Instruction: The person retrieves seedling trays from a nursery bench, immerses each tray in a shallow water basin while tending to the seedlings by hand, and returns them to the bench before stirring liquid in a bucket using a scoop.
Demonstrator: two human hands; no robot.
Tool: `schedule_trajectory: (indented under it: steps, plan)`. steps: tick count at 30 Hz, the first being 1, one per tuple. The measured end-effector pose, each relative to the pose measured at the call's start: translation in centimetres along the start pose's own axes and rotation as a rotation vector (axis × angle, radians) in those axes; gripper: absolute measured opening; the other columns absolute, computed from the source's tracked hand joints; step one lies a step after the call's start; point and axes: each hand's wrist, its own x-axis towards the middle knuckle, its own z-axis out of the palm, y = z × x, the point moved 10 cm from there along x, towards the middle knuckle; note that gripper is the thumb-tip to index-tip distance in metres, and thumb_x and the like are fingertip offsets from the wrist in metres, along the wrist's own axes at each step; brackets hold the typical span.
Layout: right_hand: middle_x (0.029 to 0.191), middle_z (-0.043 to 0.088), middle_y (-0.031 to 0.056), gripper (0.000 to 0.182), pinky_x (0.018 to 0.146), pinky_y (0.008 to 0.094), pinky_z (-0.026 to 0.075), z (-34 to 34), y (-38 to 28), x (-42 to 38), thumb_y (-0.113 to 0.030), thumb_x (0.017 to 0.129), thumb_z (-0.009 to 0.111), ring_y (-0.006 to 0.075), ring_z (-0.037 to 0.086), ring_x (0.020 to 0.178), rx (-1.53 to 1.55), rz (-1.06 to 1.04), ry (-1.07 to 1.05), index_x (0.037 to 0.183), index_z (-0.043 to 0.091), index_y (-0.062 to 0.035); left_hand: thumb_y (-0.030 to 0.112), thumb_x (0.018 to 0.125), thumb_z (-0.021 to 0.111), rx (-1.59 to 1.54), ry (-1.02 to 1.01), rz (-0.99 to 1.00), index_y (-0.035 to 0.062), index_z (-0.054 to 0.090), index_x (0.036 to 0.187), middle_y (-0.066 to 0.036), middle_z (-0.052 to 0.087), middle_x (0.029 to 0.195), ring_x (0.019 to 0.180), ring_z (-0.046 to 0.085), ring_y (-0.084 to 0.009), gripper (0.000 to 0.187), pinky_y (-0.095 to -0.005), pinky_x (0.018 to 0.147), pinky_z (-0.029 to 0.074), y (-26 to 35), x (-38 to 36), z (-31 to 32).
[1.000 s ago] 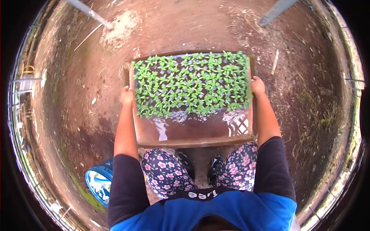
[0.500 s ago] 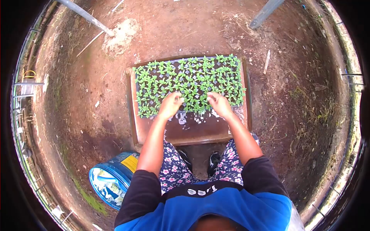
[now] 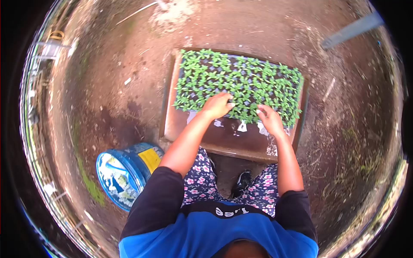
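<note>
A tray of green seedlings (image 3: 202, 79) with dark cells stands in the back part of a shallow brown basin (image 3: 180, 124). My left hand (image 3: 217, 106) is over the tray's near edge, left of its middle, fingers curled in towards the thumb. Whatever lies between those fingertips is too small to make out. To the right, over the same near edge, my right hand (image 3: 271, 119) has its thumb and forefinger slightly apart among the leaves. Nothing shows between them.
A blue container (image 3: 135, 165) with a yellow label lies tilted on the ground by my left leg. Wet brown soil (image 3: 116, 90) surrounds the basin. A grey post (image 3: 352, 30) rises at the far right, and a thin pale stick (image 3: 329, 89) lies beyond the basin's right side.
The view has turned and shifted, so basin and tray appear further right and slanted. Both hands stay at the tray's near edge; the right fingertips look a little further apart.
</note>
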Motion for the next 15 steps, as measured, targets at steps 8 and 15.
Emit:
schedule_trajectory:
  steps: [8, 15]
  plan:
    - [0.101, 0.06, 0.0133, 0.034, 0.078, 0.0306, 0.045, 1.0, 0.1, 0.1, -0.024, 0.082, 0.055, 0.0223, 0.059, 0.09, -0.034, 0.051, -0.094, 0.109, 0.055, -0.0043, 0.028, 0.081, 0.054, -0.007, -0.025, -0.075, 0.0053, 0.053, 0.107, -0.015, 0.054, 0.104, 0.098, 0.052, -0.03, 0.035, -0.0378, 0.084, 0.041, -0.5, -0.4, -0.3]
    - [0.098, 0.06, 0.0122, 0.032, 0.074, 0.034, 0.046, 1.1, 1.0, 0.3, -0.026, 0.081, 0.054, 0.026, 0.059, 0.082, -0.026, -0.014, -0.03, 0.107, 0.056, -0.0079, 0.031, 0.08, 0.054, 0.041, -0.047, -0.066, 0.006, 0.053, 0.107, -0.014, 0.054, 0.105, 0.1, 0.051, -0.0292, 0.036, -0.0381, 0.085, 0.041, 0.0, -0.5, 0.4]
